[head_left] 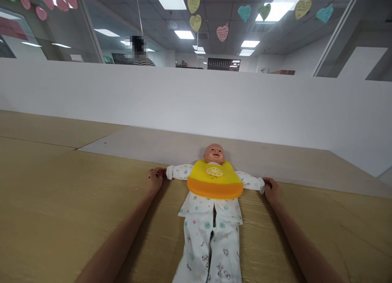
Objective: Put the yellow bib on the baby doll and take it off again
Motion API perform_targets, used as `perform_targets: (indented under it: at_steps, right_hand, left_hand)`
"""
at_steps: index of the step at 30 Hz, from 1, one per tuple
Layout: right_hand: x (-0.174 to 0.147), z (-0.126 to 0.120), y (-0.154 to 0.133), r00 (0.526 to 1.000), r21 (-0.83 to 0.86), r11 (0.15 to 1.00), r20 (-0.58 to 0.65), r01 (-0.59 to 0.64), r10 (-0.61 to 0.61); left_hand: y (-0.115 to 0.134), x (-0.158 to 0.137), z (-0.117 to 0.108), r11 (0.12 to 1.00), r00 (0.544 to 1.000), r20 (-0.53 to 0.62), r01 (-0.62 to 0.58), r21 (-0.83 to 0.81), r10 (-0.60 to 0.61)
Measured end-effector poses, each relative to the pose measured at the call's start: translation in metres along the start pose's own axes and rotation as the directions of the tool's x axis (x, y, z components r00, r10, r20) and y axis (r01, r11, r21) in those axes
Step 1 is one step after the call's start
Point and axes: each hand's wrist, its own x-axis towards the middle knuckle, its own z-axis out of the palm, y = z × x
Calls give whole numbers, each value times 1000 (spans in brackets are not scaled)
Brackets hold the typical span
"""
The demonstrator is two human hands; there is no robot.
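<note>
A baby doll (214, 153) lies on its back, head toward the wall, arms stretched out to both sides. It wears white printed pajamas (211, 242) and a yellow bib (216, 174) with an orange pocket and a citrus-slice print. At the end of the sleeve on the left, my left hand (156, 179) is closed around the doll's hand. My right hand (272, 189) grips the cuff of the other sleeve, with the doll's hand there hidden by my fingers. The doll's feet lie outside the picture.
Brown sheeting (92, 201) covers the surface, with a pale grey strip (275, 160) along a low white wall (183, 99). Heart-shaped notes (222, 33) stick to the glass above. Behind the glass a person in a striped top (143, 63) is partly visible.
</note>
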Motion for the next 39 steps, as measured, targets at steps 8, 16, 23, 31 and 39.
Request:
perform_targets:
  at_steps: [8, 16, 23, 31, 39]
  right_hand:
    - [-1, -1, -2, 1000, -23, 1000, 3, 0, 0]
    - [0, 0, 1, 1000, -37, 999, 1, 12, -12]
    - [0, 1, 3, 1000, -52, 999, 0, 14, -14]
    - [0, 2, 4, 999, 2, 999, -18, 37, -37]
    - [-2, -1, -2, 1000, -16, 1000, -24, 5, -6]
  left_hand:
    - [0, -1, -1, 999, 1000, 11, -4, 38, 4]
    - [-7, 2, 3, 998, 1000, 13, -14, 69, 13]
    - [-4, 1, 0, 994, 998, 49, -30, 104, 25]
    - [14, -10, -16, 976, 998, 70, -23, 218, 8]
    - [18, -13, -20, 943, 995, 91, -71, 326, 43]
